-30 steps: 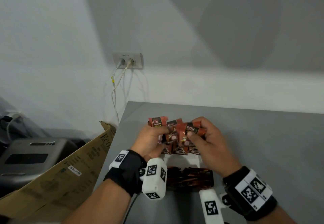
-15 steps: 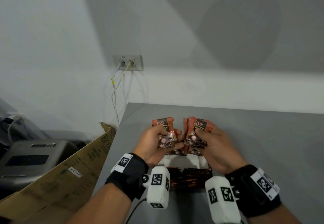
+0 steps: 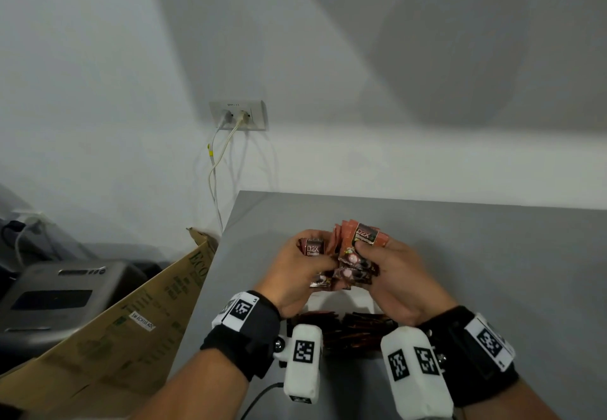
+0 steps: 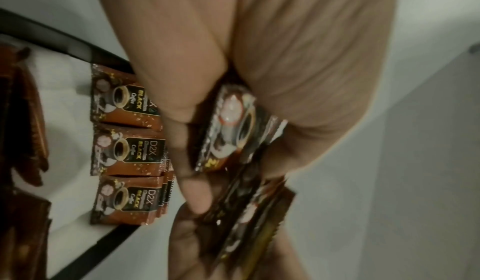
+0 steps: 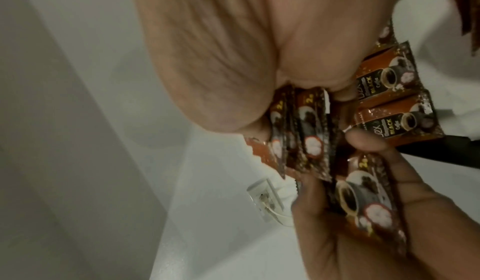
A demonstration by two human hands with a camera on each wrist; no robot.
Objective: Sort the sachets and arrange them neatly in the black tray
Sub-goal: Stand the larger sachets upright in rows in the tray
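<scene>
Orange-brown D2X black coffee sachets are the task objects. My left hand (image 3: 313, 257) pinches one sachet (image 4: 233, 128) between thumb and fingers. Close beside it, my right hand (image 3: 363, 253) grips a small upright stack of sachets (image 3: 358, 249), shown edge-on in the right wrist view (image 5: 298, 134). Both hands hover over the far end of the black tray (image 4: 70, 46), which has a white lining. A row of three face-up sachets (image 4: 127, 153) lies in it under my hands. Darker brown sachets (image 3: 354, 331) fill its near end, partly hidden by my wrists.
The grey table (image 3: 492, 272) stretches to the right and ends at a left edge near the tray. A cardboard box (image 3: 131, 337) and a grey machine (image 3: 56, 295) stand on the floor to the left. A wall socket (image 3: 238, 114) with cables is behind.
The sachets fanned out between both hands have been split: one stays in my left hand, the others are gathered into a stack in my right. My right wrist has turned inward.
</scene>
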